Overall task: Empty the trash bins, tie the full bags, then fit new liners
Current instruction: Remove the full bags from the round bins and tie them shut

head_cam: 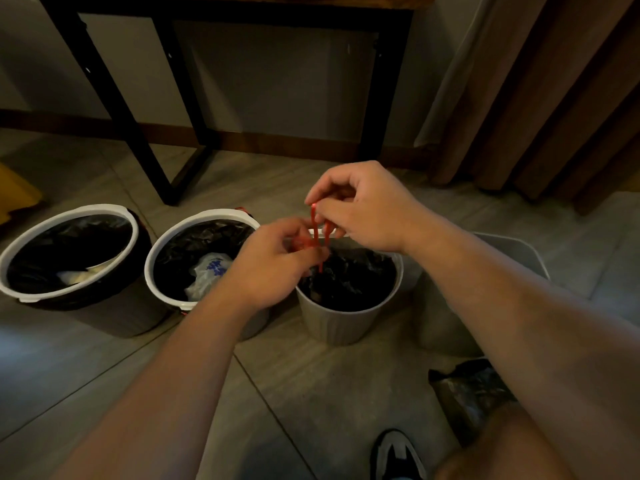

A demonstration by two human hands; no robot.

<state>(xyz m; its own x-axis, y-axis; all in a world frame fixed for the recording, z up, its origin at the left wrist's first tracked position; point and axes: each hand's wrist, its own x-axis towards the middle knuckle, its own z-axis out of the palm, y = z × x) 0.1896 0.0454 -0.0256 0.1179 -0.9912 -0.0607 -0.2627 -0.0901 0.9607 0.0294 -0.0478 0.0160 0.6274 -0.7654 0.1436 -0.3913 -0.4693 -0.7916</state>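
The left hand (pixel 277 261) and right hand (pixel 363 209) are tying the black bag (pixel 349 282), which is sitting in the grey bin (pixel 336 323). Each grip is pinching its red drawstring (pixel 313 223). Next, probably, the knot needs pulling tight.

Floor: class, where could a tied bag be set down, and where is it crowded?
Bare floor lies between the ribbed bin and the shoe, and behind the white bins up to the table legs. Crowded: the bin row, and at right the grey bin beside the black bag.
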